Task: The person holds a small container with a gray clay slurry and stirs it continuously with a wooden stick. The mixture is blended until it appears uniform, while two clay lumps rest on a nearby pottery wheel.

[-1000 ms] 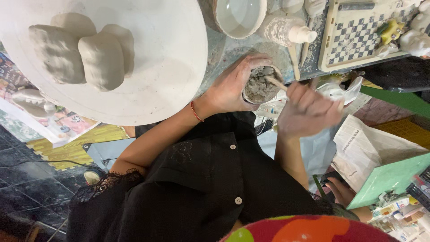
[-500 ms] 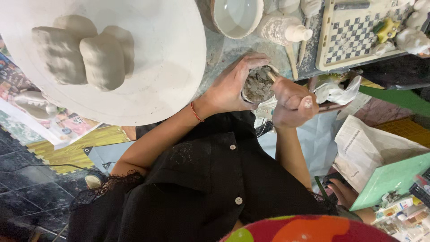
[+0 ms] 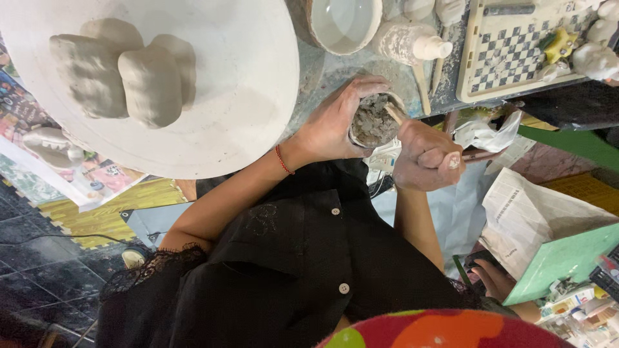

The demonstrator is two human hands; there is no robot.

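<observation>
The right hand (image 3: 425,154) has its grip clamped on a wooden stick (image 3: 412,129) dipped into a small cup (image 3: 374,120) of lumpy grey clay, which the left hand (image 3: 335,122) wraps at the table (image 3: 322,71) edge, hemmed between a white disc (image 3: 245,109) and a checkered tray (image 3: 509,51).

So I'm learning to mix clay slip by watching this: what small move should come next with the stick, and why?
Probably another stirring stroke. The right hand grips the wooden stick with its tip sunk in the lumpy grey clay filling the small cup, which the left hand steadies at the table edge. The clay looks clumpy, not smooth.
</observation>
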